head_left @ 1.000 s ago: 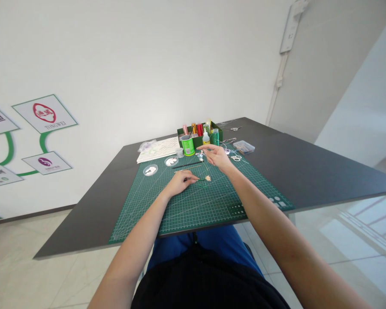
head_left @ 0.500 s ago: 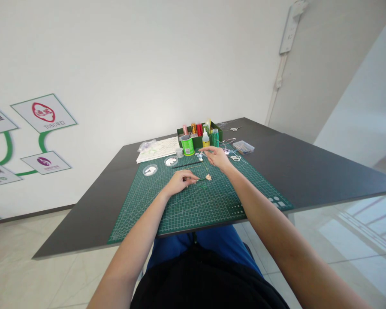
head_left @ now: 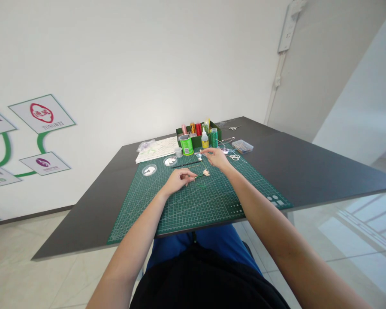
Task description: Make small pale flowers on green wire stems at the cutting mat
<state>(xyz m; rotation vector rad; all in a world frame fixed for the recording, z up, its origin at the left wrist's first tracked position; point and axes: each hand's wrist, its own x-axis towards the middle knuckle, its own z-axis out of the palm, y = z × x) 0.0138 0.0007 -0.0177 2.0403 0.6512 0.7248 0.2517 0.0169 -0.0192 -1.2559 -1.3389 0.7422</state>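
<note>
My left hand is closed, thumb and fingers pinching the thin green stem of a small pale pink artificial flower. The blossom points right, over the green cutting mat. Farther back, my right hand has its thumb and index finger drawn together beside a small bluish-white item. Whatever sits between those fingertips is too small to make out. Just behind this hand stands a glue bottle with a yellow label. A dark thin rod lies on the mat between the hands and the dishes.
Behind are a green box of thread spools and a bright green can. Two clear dishes with white pieces lie left, near white sheets. To the right are scissors and a clear plastic case.
My left hand has shifted slightly up and away from me, bringing the flower a little left and farther back. My right hand stays almost in place, its fingers still together.
</note>
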